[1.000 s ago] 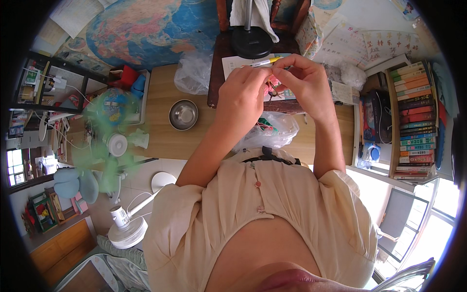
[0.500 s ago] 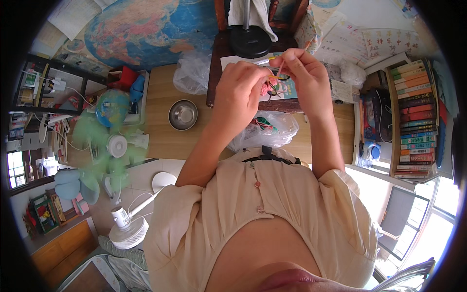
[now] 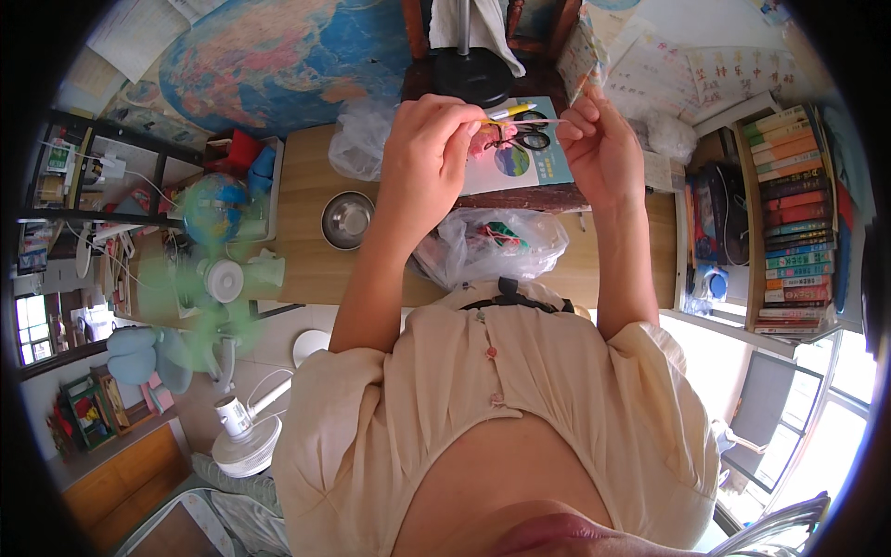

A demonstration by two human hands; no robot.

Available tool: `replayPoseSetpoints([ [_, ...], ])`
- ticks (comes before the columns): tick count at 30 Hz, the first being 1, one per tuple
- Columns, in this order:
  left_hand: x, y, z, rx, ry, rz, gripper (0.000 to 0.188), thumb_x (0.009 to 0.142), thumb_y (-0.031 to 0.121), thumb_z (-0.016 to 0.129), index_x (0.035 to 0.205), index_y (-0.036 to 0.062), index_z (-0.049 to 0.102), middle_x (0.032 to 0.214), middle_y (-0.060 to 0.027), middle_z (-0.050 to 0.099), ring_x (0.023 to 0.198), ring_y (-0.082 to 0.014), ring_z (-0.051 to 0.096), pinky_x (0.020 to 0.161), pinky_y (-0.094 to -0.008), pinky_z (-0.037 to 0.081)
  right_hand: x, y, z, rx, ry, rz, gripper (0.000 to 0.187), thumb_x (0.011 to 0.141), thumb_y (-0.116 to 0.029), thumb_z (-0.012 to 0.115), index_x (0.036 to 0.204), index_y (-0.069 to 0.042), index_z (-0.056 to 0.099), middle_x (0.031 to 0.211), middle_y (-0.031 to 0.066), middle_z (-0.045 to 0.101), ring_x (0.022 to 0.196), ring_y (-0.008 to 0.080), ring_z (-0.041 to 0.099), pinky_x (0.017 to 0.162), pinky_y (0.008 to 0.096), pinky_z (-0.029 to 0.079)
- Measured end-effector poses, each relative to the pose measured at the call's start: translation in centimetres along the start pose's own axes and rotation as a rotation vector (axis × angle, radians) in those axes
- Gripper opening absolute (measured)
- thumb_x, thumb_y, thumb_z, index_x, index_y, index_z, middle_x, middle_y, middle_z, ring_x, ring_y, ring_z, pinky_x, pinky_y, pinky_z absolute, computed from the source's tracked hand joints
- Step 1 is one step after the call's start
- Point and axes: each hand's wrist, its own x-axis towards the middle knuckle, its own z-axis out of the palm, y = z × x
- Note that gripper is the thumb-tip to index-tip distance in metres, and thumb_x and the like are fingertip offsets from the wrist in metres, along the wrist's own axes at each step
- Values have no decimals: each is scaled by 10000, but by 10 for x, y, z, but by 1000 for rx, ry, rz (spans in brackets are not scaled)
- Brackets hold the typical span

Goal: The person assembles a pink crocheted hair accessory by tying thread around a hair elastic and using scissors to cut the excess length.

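Note:
My left hand (image 3: 429,148) is closed in a pinch over the small wooden stand, with a thin yellow tool tip (image 3: 492,123) and a small pink yarn piece (image 3: 484,141) at its fingertips. From there a pink strand of yarn (image 3: 538,121) runs taut across to my right hand (image 3: 603,153), whose curled fingers grip its other end. Behind the strand, black-handled scissors (image 3: 531,139) lie on a blue and white booklet (image 3: 548,167). A yellow and white pen (image 3: 512,110) rests beside them.
Nearer me, a clear plastic bag (image 3: 464,251) holds red and green stuff. A metal bowl (image 3: 348,220) stands left of it on the wooden desk (image 3: 302,204). Behind the booklet is a black lamp base (image 3: 471,76). A green fan (image 3: 223,278) spins at left; books (image 3: 794,232) fill the right shelf.
My hands have moved apart, the left going left and the right going right. The pink strand is now stretched between them, and the scissors and booklet show more fully.

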Motion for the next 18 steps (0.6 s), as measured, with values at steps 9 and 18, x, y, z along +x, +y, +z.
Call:
replayPoseSetpoints([
  [9,4,-11,11,-689,-157,-419,135,969,113,526,958,-5,590,829,-49,650,707,-85,587,638,-238,476,-4,12,8,-322,31,-82,183,971,-169,546,1055,-7,562,696,-18,450,589,72,409,587,243,429],
  [18,29,-13,7,-473,-303,-310,125,970,80,514,1018,-14,581,846,-64,665,762,-100,630,659,-252,506,-11,13,42,-1089,-110,-309,207,931,-164,622,1046,2,669,788,26,642,653,62,547,579,212,435],
])
